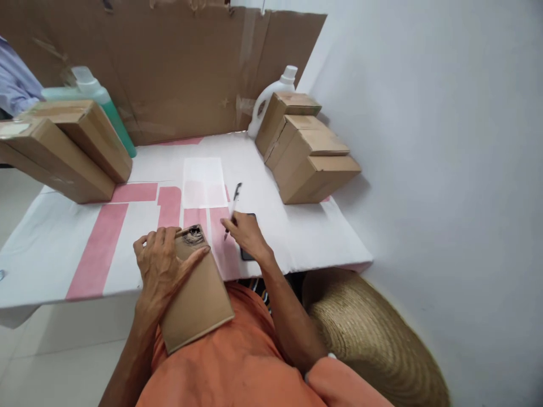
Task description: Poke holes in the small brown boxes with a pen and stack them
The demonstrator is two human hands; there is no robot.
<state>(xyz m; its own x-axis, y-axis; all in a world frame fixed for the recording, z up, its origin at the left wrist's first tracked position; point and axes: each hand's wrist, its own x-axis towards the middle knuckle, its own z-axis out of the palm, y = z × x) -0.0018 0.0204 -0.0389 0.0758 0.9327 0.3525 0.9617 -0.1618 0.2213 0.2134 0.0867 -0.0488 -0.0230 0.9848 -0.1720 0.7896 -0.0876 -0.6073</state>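
My left hand (pixel 160 263) grips the upper part of a brown cardboard box (pixel 199 299), fingers over its far left edge and thumb across its face. The box tilts against my orange clothing at the table's near edge, and its depth is mostly hidden. Black swirling ink marks (pixel 193 235) cover its top corner. To the right of the box, my right hand (pixel 246 230) is closed around a pen (pixel 233 208) with a pale barrel and black ends. The pen's tip points down, apart from the box. A dark phone (pixel 247 255) lies partly hidden beneath my right hand.
Brown boxes (pixel 91 141) and a green liquid bottle (pixel 111 116) stand at the left. More boxes (pixel 311 164) and a white jug (pixel 271 93) are at the right, beside the wall. A white sheet (pixel 205 182) lies mid-table. A cardboard panel (pixel 169 73) stands behind; a woven basket (pixel 365 328) sits lower right.
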